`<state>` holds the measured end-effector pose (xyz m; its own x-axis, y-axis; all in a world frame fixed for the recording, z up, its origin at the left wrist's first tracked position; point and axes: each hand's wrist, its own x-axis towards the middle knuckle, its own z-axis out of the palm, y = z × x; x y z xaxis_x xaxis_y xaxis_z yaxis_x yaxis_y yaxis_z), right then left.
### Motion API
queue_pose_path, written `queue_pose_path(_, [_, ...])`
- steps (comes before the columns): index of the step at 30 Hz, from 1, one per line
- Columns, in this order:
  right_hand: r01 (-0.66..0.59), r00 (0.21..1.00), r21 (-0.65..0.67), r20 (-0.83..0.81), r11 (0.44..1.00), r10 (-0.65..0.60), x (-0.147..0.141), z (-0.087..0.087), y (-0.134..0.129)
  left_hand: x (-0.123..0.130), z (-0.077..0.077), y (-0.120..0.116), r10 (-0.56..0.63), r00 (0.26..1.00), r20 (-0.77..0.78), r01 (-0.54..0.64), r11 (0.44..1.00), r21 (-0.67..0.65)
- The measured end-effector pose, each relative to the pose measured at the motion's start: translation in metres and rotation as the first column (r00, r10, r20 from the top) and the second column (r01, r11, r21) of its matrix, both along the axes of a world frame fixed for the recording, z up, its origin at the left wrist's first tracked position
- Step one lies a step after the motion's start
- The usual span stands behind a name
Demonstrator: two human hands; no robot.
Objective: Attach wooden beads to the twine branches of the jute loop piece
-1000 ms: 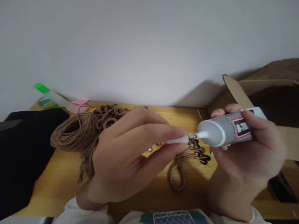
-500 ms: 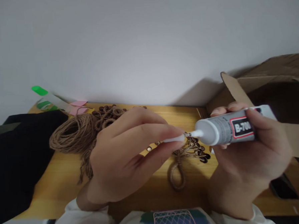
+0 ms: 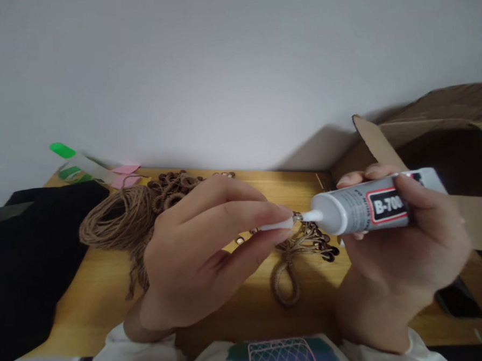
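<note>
My right hand (image 3: 414, 241) is wrapped round a grey and white glue tube (image 3: 351, 207) with a black B-700 label, its nozzle pointing left. Between thumb and fingers, my left hand (image 3: 204, 252) pinches a small white cap (image 3: 276, 225). The cap is close to the nozzle's metal tip (image 3: 298, 217); whether they touch I cannot tell. Beneath and behind the nozzle lies a bundle of brown cords (image 3: 293, 246) with dark button-like ends and a braided loop (image 3: 286, 286). Small round metallic pieces (image 3: 239, 240) show past my left fingers.
A coil of brown twine (image 3: 116, 219) and a heap of brown rings (image 3: 172, 189) lie on the wooden table (image 3: 81, 302). Black cloth (image 3: 31, 272) covers the left side. An open cardboard box (image 3: 384, 146) and a dark phone (image 3: 459, 301) are at the right. Pink notes (image 3: 125, 178) sit by the wall.
Both hands have shifted very slightly left, with the cap and the glue tube. Their grips look the same.
</note>
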<state>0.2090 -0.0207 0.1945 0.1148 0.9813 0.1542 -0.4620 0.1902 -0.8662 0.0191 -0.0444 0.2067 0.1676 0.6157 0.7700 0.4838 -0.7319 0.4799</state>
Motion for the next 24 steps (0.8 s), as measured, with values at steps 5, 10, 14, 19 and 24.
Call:
queue_pose_path(5, [-0.010,1.000,0.012,-0.001,1.000,0.010,0.001,0.001,0.000,0.000,-0.001,-0.002,0.028,1.000,0.003,-0.028,0.999,-0.026])
queue_pose_path(10, [0.045,0.999,0.008,0.018,0.999,-0.045,-0.001,0.000,0.000,0.000,-0.008,-0.001,0.039,0.999,0.013,-0.039,0.999,-0.001])
queue_pose_path(14, [0.023,0.999,0.039,0.035,0.999,-0.024,0.000,-0.001,0.000,0.000,-0.010,0.000,0.047,0.999,0.009,-0.047,0.998,0.030])
queue_pose_path(19, [0.017,0.999,0.024,0.043,1.000,-0.018,0.001,-0.001,0.001,-0.001,-0.010,0.001,0.008,1.000,0.006,-0.008,1.000,0.021])
queue_pose_path(24, [0.044,0.998,0.023,0.047,0.999,-0.045,0.000,-0.001,0.001,-0.001,-0.011,0.000,0.027,1.000,0.012,-0.027,1.000,0.009])
